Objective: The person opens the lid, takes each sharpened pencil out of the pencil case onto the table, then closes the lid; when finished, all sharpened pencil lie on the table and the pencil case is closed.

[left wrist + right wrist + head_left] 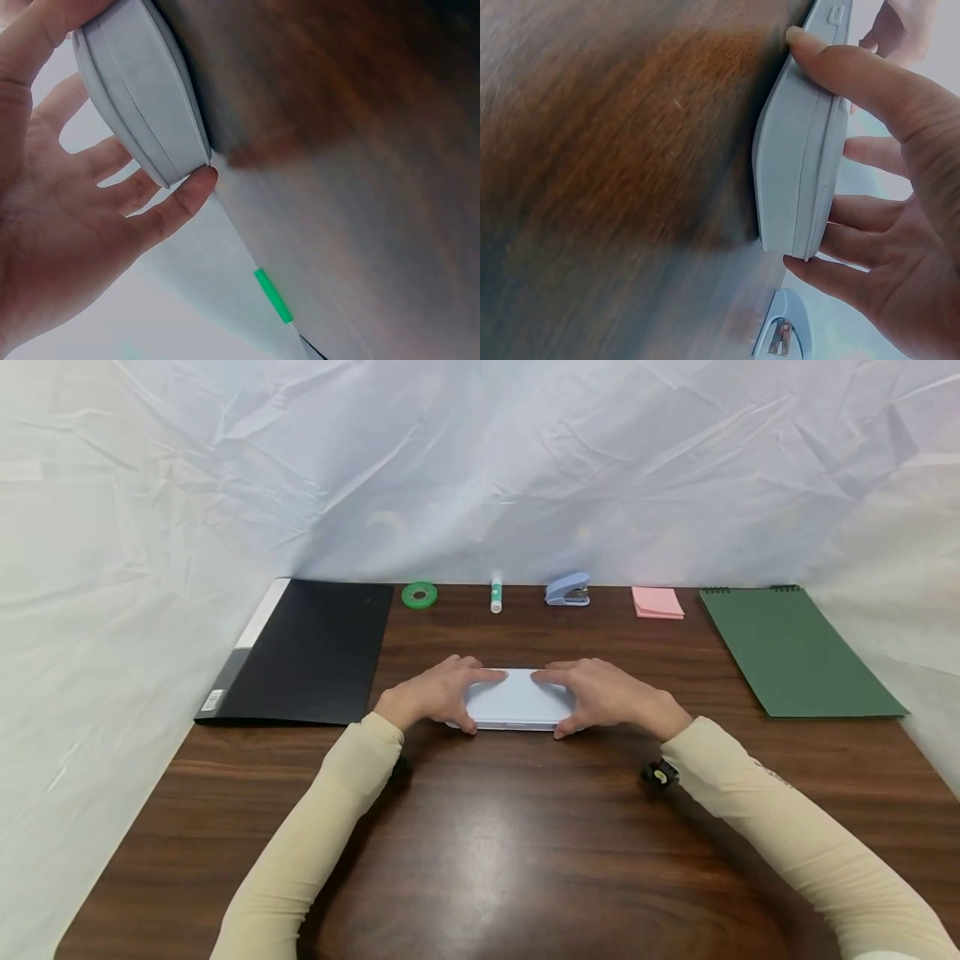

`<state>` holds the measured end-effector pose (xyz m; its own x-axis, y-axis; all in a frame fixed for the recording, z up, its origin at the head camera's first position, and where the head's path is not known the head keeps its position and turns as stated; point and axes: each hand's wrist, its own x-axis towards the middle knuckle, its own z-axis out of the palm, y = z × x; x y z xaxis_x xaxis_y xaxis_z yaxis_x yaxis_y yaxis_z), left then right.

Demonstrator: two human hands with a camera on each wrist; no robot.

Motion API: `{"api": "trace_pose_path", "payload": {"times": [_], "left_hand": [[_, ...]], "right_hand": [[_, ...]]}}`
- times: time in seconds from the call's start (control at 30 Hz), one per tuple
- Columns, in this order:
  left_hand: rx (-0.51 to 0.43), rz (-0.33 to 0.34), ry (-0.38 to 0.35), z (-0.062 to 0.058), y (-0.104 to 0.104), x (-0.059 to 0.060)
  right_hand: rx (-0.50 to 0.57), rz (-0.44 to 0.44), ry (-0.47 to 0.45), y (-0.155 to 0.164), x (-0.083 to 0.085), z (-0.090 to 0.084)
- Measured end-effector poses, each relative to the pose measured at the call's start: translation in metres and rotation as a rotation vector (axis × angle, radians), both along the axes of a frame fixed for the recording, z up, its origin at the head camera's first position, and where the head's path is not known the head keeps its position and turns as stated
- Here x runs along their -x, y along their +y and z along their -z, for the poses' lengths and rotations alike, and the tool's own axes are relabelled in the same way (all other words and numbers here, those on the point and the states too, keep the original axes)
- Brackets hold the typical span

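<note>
A pale blue lidded case (517, 697) lies flat near the middle of the table, its long side facing me. My left hand (442, 689) grips its left end, thumb at the front edge and fingers spread over the top and far side. At the other end, my right hand (607, 693) holds it the same way. A seam runs around the case's side (139, 82) in the left wrist view. In the right wrist view the thumb (855, 79) presses the front side of the case (795, 157), near a small catch.
Along the back edge stand green tape (419, 595), a glue stick (497, 595), a light blue stapler (568, 590) and pink sticky notes (657, 602). A black folder (315, 652) lies left, a green spiral pad (802, 652) right. White sheeting (480, 468) hangs behind the wooden table (480, 843).
</note>
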<state>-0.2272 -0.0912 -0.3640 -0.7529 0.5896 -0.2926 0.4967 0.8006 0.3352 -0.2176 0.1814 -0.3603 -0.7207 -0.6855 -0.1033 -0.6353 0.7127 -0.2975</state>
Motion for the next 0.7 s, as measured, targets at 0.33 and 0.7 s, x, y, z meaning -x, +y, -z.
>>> {"api": "trace_pose_path", "payload": {"times": [0.33, 0.7], "left_hand": [[0.043, -0.005, 0.025, 0.002, 0.006, -0.002], [0.077, -0.001, 0.041, -0.003, 0.01, -0.004]], "right_hand": [[0.006, -0.029, 0.081, -0.001, 0.005, 0.004], [0.03, -0.075, 0.073, -0.001, 0.014, -0.001]]}}
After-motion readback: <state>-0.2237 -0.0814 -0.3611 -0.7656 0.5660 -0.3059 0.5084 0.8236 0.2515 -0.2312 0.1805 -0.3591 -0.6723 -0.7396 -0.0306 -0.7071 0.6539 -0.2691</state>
